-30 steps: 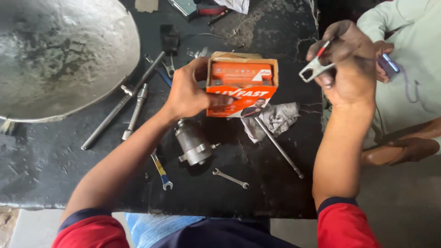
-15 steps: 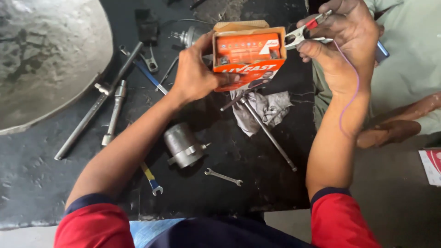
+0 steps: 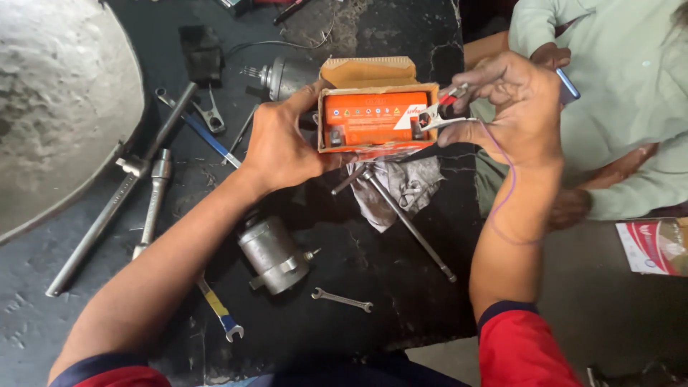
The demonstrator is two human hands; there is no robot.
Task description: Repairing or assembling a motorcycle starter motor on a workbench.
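1. The left hand [image 3: 283, 147] grips the left side of an open brown cardboard box [image 3: 369, 75], holding it above the black, grimy workbench [image 3: 373, 287]; the thumb lies along the box's top left corner.
2. Inside the box sits a rectangular orange battery [image 3: 365, 118], its top face turned toward the camera.
3. The right hand [image 3: 516, 107] is closed around a small metal crocodile clip with a red sleeve [image 3: 441, 115]; the clip's tip sits at the battery's right end. A thin purple wire [image 3: 502, 201] trails from this hand down the forearm.
4. Beneath the box lie a crumpled grey rag [image 3: 408, 190] and a long steel rod tool [image 3: 412, 229] crossing it.
5. Nearer the body rest a grey cylindrical starter motor [image 3: 272, 254], a small open-ended spanner [image 3: 342, 299] and a blue-and-yellow-handled spanner [image 3: 218, 308].
6. On the left lie long steel socket wrenches [image 3: 136, 193], beside a large dented metal dish [image 3: 57, 107].
7. Another person in a pale green shirt [image 3: 616, 86] sits at the right.
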